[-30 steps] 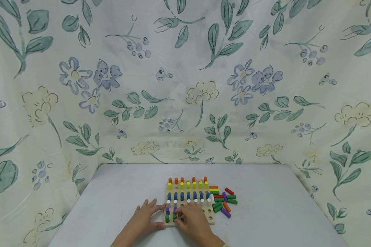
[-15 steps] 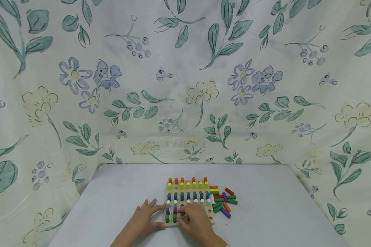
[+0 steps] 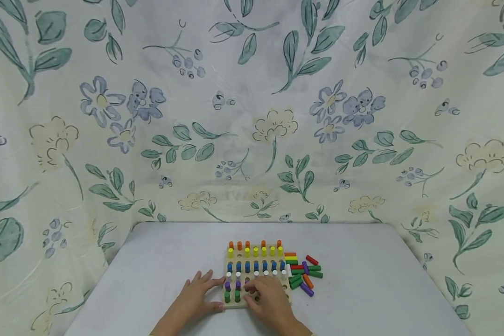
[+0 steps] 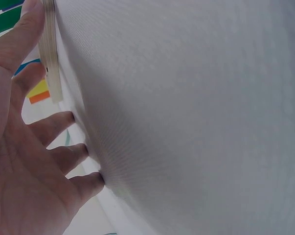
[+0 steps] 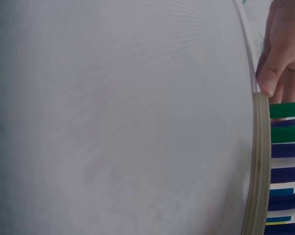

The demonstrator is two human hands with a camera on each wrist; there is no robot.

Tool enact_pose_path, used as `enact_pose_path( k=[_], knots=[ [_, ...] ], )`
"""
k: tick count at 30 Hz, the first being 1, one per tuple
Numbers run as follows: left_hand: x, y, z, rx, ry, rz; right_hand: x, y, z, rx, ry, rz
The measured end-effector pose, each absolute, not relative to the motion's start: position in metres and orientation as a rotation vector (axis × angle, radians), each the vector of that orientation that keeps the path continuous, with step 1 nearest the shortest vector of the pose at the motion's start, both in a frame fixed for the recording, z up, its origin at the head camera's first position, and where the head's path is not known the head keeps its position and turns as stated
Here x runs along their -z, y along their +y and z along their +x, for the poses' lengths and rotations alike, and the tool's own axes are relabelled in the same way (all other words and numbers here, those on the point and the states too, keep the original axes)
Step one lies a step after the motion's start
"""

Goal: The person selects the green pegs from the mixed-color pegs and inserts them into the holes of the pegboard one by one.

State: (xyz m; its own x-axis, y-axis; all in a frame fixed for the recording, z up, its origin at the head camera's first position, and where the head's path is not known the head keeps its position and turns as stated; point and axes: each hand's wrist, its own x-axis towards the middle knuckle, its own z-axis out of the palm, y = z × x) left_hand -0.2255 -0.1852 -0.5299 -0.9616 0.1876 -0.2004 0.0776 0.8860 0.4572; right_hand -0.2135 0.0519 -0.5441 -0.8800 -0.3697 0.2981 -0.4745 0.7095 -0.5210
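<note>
My right grip (image 3: 269, 297) is leaning over the purple pegs (image 5: 283, 201); I cannot tell whether it is pinching one. My left grip (image 3: 195, 296) is resting splayed, clasping nothing, its thumb touching the board (image 5: 260, 161) beside it. I am risking tilted pegs if my right fingertips are dragging sideways; if my left thumb is slipping, the board could be sliding into the loose pegs (image 3: 306, 290) right of both grips.

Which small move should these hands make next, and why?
I'd guess the right hand should fetch one loose green peg from beside the board: the front row shows two green pegs at its left end, with an open hole further along, and I see nothing in that hand. The left hand touches the board's left edge, probably steadying it.
</note>
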Motion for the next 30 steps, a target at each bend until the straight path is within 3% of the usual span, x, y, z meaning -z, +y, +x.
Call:
enact_pose_path(
  k=[30],
  knots=[
    [0.529,-0.184,-0.225,-0.657,2.811,0.196,0.546,0.067,-0.214,-0.865,-2.725,0.634]
  ],
)
